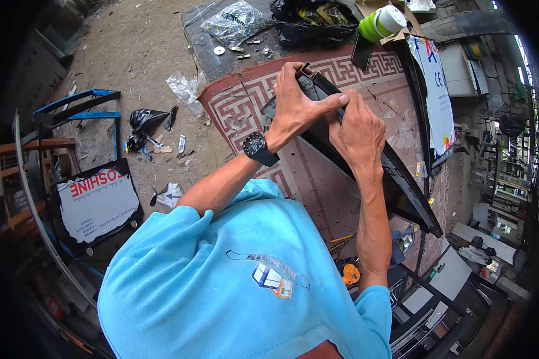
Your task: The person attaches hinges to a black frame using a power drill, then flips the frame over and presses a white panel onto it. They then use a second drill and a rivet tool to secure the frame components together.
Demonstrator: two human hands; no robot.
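A long black metal-looking profile (401,179) slants from the upper middle down to the right, over a red patterned carpet. My left hand (293,105), with a black watch (254,145) on the wrist, is wrapped around the profile's upper end, thumb stretched across toward the other hand. Close beside it, my right hand (359,131) has its fingers curled and pressed together at the profile's edge. Whatever those fingers pinch, if anything, is hidden. The two hands meet near the left thumb tip.
The carpet (239,99) covers a work surface holding a phone (361,52), a green-and-white bottle (382,24), a black plastic bag (311,36) and small metal parts. A white-covered panel (431,90) stands right. Blue-edged frames (78,113) and a labelled panel (96,203) lie left. A yellow tool (351,274) sits below.
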